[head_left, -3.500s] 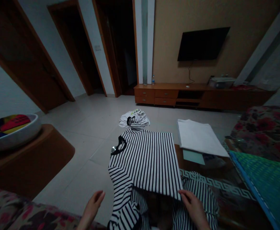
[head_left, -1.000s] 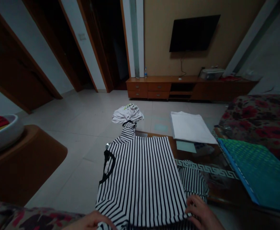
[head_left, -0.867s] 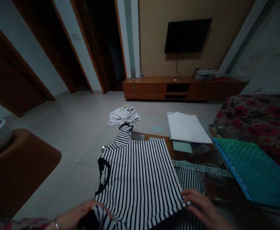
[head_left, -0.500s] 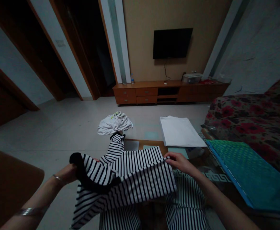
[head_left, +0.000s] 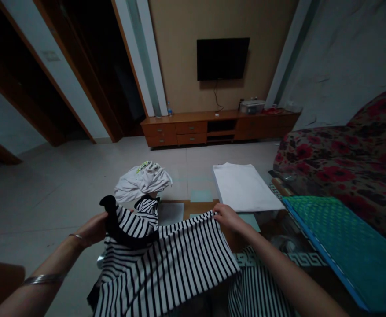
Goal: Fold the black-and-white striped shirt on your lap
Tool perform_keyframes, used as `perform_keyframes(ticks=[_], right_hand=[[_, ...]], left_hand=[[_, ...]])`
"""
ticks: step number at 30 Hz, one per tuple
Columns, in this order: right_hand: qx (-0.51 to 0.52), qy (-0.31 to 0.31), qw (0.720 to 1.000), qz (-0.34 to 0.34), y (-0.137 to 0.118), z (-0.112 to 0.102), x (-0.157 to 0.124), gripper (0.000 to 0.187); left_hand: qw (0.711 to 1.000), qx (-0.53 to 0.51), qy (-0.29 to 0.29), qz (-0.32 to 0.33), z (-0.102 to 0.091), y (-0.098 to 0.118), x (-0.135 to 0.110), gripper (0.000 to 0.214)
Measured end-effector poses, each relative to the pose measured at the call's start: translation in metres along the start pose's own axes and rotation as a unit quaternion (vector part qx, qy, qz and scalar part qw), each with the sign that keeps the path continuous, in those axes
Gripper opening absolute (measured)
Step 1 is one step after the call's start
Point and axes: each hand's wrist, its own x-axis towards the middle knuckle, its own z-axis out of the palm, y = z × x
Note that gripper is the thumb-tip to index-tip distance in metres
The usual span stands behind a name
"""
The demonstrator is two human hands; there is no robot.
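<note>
A low glass table (head_left: 298, 259) has a flat white cloth (head_left: 244, 187) on it and a green and blue mat (head_left: 334, 251) at its edge. Far behind it, a long wood cabinet (head_left: 193, 132) holds a small water bottle (head_left: 169, 110) and a pale box (head_left: 252, 107). A sofa with red flowers (head_left: 325, 154) sits on the right.

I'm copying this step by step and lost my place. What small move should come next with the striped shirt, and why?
Probably lower the striped shirt flat onto the table. The left hand grips its black-trimmed edge and the right hand pinches another edge, so it hangs sagging in the air. A flat white cloth lies just beyond.
</note>
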Motion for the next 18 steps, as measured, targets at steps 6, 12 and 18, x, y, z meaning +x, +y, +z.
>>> perform_keyframes(ticks=[6,12,18], right_hand=[[-0.077,-0.029,0.997,0.015,0.004,0.018,0.039,0.019],[-0.121,-0.028,0.991,0.05,0.013,0.038,0.057,0.029],[-0.119,-0.027,0.99,0.075,0.01,0.045,0.057,0.028]], left_hand=[[0.988,-0.046,-0.099,-0.111,0.011,-0.014,0.06,0.045],[0.976,-0.066,-0.157,-0.135,0.031,-0.045,0.099,0.05],[0.967,-0.083,-0.134,-0.198,0.039,-0.082,0.109,0.05]])
